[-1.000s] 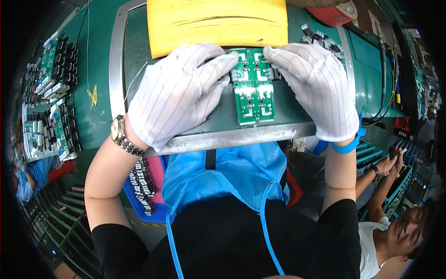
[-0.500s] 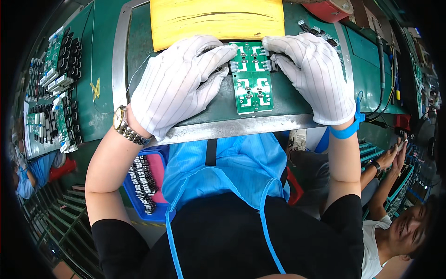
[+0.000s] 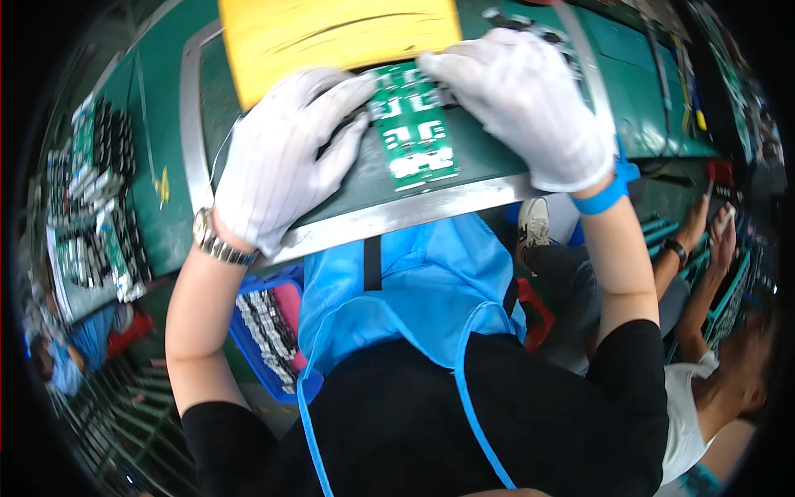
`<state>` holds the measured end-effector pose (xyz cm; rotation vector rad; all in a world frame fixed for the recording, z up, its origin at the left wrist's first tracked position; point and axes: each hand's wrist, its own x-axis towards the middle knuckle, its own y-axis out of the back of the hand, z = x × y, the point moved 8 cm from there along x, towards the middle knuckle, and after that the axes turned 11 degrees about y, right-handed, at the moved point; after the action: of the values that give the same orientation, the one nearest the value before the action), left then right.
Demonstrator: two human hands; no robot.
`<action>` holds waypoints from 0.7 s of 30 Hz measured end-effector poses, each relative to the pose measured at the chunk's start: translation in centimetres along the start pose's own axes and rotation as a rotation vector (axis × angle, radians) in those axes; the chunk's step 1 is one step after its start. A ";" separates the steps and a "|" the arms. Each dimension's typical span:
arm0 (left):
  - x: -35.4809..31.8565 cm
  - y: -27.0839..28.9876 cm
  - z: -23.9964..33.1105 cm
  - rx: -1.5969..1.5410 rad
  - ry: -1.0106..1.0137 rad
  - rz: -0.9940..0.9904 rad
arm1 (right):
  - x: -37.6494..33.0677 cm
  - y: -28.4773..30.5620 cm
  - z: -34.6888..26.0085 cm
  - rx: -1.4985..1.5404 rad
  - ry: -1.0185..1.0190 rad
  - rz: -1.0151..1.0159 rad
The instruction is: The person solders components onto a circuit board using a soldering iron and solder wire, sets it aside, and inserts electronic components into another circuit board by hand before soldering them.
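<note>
A green circuit board (image 3: 412, 124) with white and silvery pads lies on the dark green work surface, its near end close to the metal edge. My left hand (image 3: 286, 157), in a white striped glove, has its forefinger and thumb at the board's upper left edge. At the upper right edge are the fingers of my right hand (image 3: 530, 108), gloved alike, with a blue wrist strap (image 3: 607, 192) below. Both hands are closed about the board's sides; a dark part shows at each side, mostly hidden by the fingers. The picture is somewhat smeared by motion.
A cracked yellow slab (image 3: 339, 37) lies beyond the board. Metal edging (image 3: 406, 217) borders the work surface. Stacked circuit boards (image 3: 103, 153) stand far left. Below the table is a blue bin (image 3: 242, 335) of small parts. A person (image 3: 691, 398) sits at right.
The view has shifted and turned slightly, so board, slab and hands appear further left and tilted. Both hands stay at the same edges of the board.
</note>
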<state>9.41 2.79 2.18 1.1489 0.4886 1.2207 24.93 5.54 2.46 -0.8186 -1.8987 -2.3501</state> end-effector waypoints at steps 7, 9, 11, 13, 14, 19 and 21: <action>-1.0 2.1 -0.6 -0.205 0.102 0.164 | -6.9 6.0 3.3 0.133 -0.390 0.451; 0.0 2.5 0.7 -0.164 0.030 0.185 | -9.6 7.7 3.9 0.026 -0.522 0.364; 0.9 2.5 3.7 -0.065 -0.198 0.164 | -10.7 7.0 3.2 -0.022 -0.552 0.264; 2.6 0.0 6.6 -0.020 -0.266 0.041 | -11.3 6.0 2.6 0.009 -0.632 0.192; 3.4 -1.7 7.8 0.018 -0.263 -0.028 | -11.9 5.3 2.5 0.066 -0.732 0.161; 6.4 -7.4 9.7 0.187 -0.386 0.034 | -11.0 3.9 0.6 -0.180 -0.671 0.064; 6.8 -7.6 10.6 0.208 -0.392 0.068 | -11.2 4.0 0.7 -0.145 -0.700 0.118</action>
<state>23.87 5.12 1.48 1.5519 0.2844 0.9835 36.13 1.62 1.76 -1.9090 -1.7799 -2.3300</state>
